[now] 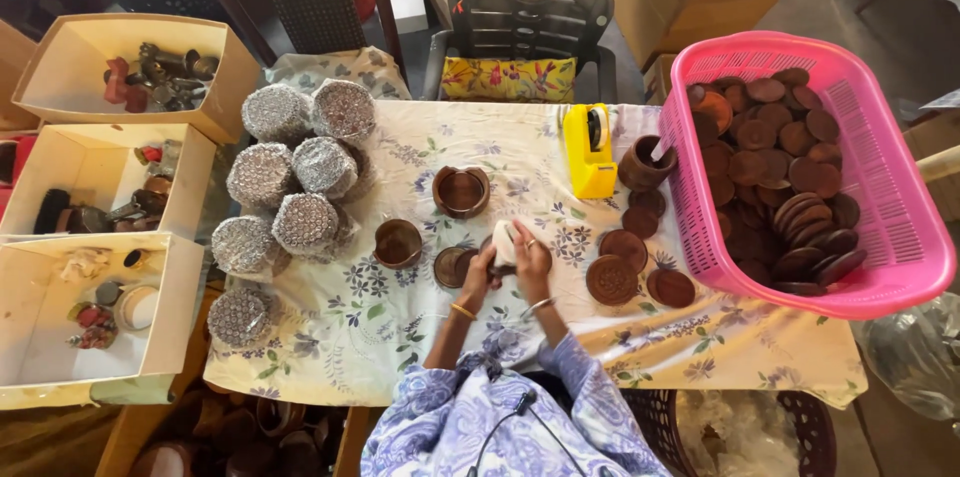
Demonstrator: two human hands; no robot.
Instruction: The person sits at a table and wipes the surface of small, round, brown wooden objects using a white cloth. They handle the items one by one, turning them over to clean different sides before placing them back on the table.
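Note:
My left hand (478, 275) and my right hand (531, 259) meet over the middle of a table covered in a floral cloth (420, 337). Between them they grip a small brown wooden piece (500, 268), mostly hidden by the fingers, and a white cloth (505, 235) pressed on top of it. The right hand's fingers lie on the cloth. The left hand cups the brown piece from the side. A flat brown lid (449, 266) lies just left of my left hand. Two open brown wooden cups (461, 191) (398, 243) stand beyond it.
Several round brown lids (612, 279) lie to the right of my hands. A pink basket (905, 237) full of brown discs stands at the right edge. A yellow tape dispenser (590, 152), bubble-wrapped bundles (290, 177), open cardboard boxes (40, 337) and two chairs (520, 7) ring the table.

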